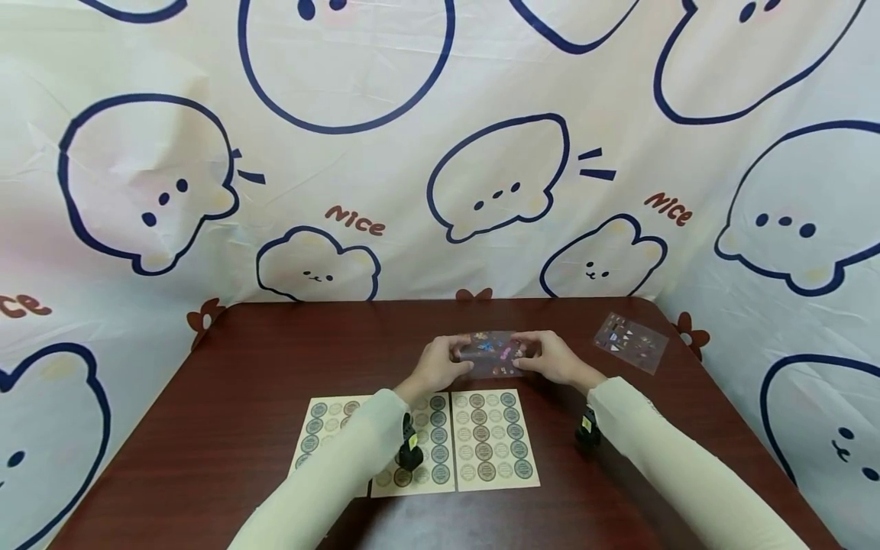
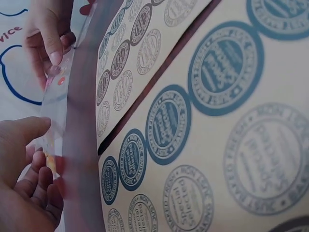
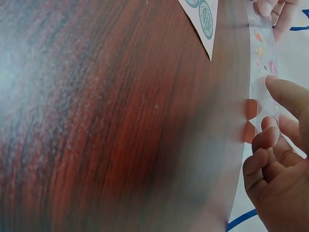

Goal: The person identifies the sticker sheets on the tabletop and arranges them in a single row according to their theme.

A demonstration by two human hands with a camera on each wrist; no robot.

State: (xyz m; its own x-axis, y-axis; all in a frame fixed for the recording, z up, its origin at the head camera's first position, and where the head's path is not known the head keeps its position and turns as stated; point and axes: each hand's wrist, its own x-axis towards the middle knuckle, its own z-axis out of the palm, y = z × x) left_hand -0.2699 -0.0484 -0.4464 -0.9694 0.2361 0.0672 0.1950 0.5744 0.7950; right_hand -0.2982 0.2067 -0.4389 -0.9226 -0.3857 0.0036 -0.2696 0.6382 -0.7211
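Observation:
A clear sheet of small colourful stickers [image 1: 488, 355] is held up between both hands, beyond the paper label sheets. My left hand [image 1: 437, 367] pinches its left edge between thumb and fingers. At the opposite edge, my right hand [image 1: 555, 360] grips the same sticker sheet. The left wrist view shows the sticker sheet [image 2: 55, 99] nearly edge-on, with the left hand [image 2: 24, 164] below and the right hand [image 2: 48, 36] above. From the right wrist, the right thumb lies on the face of the sheet [image 3: 259, 55] and the other fingers curl behind it.
Cream sheets of round labels lie side by side on the dark wooden table [image 1: 206, 428]; the right one [image 1: 491, 439] is fully visible, and the left arm covers part of the others. Another clear sticker sheet [image 1: 631, 341] lies at the back right. A patterned curtain [image 1: 399, 176] hangs behind.

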